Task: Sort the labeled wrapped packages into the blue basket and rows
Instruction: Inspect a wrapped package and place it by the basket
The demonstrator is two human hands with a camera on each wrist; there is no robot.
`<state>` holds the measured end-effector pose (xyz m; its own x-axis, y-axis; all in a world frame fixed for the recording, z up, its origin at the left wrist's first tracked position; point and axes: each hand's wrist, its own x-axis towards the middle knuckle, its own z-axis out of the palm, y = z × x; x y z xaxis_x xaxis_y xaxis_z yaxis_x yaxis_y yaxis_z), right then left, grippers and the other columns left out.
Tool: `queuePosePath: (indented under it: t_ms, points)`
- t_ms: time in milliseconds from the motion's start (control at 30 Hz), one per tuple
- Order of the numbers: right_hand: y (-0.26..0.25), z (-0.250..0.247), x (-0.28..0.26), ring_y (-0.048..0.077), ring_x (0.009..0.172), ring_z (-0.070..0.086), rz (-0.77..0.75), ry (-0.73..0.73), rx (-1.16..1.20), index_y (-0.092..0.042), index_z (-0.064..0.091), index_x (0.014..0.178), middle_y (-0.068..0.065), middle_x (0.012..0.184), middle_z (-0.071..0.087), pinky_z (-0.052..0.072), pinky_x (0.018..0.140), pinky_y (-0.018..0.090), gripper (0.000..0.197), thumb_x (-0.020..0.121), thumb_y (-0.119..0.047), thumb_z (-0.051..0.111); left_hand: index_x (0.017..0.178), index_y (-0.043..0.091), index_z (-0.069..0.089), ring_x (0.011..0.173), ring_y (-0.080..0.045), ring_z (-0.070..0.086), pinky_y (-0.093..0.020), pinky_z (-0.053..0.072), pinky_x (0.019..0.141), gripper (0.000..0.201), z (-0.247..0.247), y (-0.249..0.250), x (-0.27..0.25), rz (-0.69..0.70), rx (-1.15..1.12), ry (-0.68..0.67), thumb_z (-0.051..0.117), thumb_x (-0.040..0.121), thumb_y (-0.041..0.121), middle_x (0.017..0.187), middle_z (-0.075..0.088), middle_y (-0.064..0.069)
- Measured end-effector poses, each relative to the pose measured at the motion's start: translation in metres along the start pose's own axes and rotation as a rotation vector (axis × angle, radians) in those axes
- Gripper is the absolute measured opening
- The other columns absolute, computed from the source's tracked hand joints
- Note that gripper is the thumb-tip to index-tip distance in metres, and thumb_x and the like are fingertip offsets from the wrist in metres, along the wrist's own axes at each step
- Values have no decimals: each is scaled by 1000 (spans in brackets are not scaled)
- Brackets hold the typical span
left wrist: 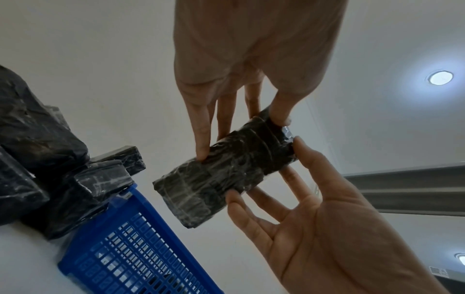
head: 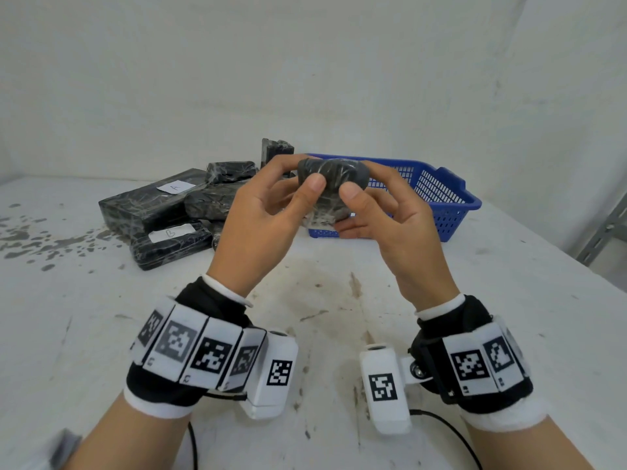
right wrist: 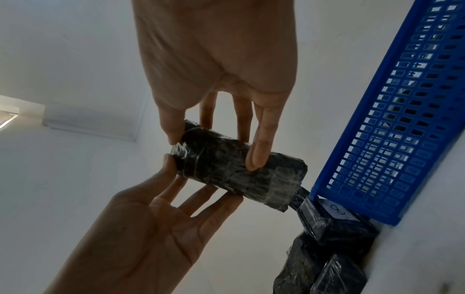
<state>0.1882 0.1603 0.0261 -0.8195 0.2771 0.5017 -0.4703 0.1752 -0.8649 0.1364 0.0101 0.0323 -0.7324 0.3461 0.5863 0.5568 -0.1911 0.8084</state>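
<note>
The small package [head: 330, 179] is held up in the air above the table [head: 339, 317], in front of the blue basket [head: 451, 198]. In the head view its long axis runs roughly side to side between the 2 hands; in the wrist views it looks like a short, stubby block seen at a slant. It is wrapped in black plastic under clear film, which wrinkles and catches light in pale streaks. No label shows on the faces turned to the cameras.

The left hand [head: 268, 215] pinches the package's left end, thumb on the near face and fingers [left wrist: 202, 137] behind it. The right hand [head: 390, 215] pinches the right end the same way, thumb on the near face and fingers [right wrist: 261, 143] curved round the far side. The 2 thumb tips sit close together on the near face, just apart.

Behind the left hand a pile of black wrapped packages [head: 159, 212] lies on the table, just left of the basket. 2 of them carry white paper labels: the label marked A [head: 176, 187] on a large flat one, and another label [head: 171, 233] on the package nearest the camera, whose letter I cannot read there. 1 package [head: 276, 152] stands upright at the back of the pile, beside the basket's far corner.
</note>
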Motion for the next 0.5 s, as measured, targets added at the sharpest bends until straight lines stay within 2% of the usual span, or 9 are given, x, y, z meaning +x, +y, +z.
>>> queuePosePath:
  t_ms: [167,233,300,367,400,433,500]
  points:
    - [1,0,-1,18,86,73,-22,-12,6,-30,66,112,4,106,73,59,76,29,28,85,-36,70,108,17,61,94,-7,68,-27,53,87,19,0,0,0,-9,4,-3,60,92,28,100,72,-1]
    - [1,-1,0,19,89,73,-27,-14,6,-28,66,111,5,109,72,59,79,31,25,87,-34,68,110,14,61,94,-7,68,-27,53,87,21,0,2,0,-11,8,-5,58,94,27,99,71,0]
    - [1,-1,-1,21,93,72,-50,-22,-11,-26,66,112,4,114,71,59,85,36,25,87,-30,68,109,14,62,96,-18,68,-33,55,90,26,1,4,-1,-52,-30,-8,55,95,35,100,70,-6]
    - [1,-3,-1,11,93,71,-61,-40,-10,-19,66,114,1,114,70,58,86,30,24,90,-21,70,107,12,62,98,-32,67,-37,57,88,34,1,7,-1,-145,-86,-4,50,97,42,102,69,-13]
    - [1,-4,-1,5,93,70,-54,-57,-3,-15,65,116,-1,111,70,56,84,25,24,92,-15,69,105,9,61,96,-33,68,-37,59,84,33,0,6,0,-191,-113,-2,49,97,39,100,69,-13]
    - [2,-4,-1,4,94,70,-38,-80,4,-11,65,117,-2,109,70,55,85,23,25,92,-13,68,102,7,60,93,-32,70,-38,60,82,27,-1,6,1,-229,-139,-1,50,97,32,97,70,-12]
    - [3,-5,0,14,104,69,-1,-124,25,-12,66,119,3,116,70,56,91,32,29,92,-22,68,96,6,58,90,-30,70,-38,60,81,10,-4,3,3,-287,-183,10,56,95,16,90,70,-12]
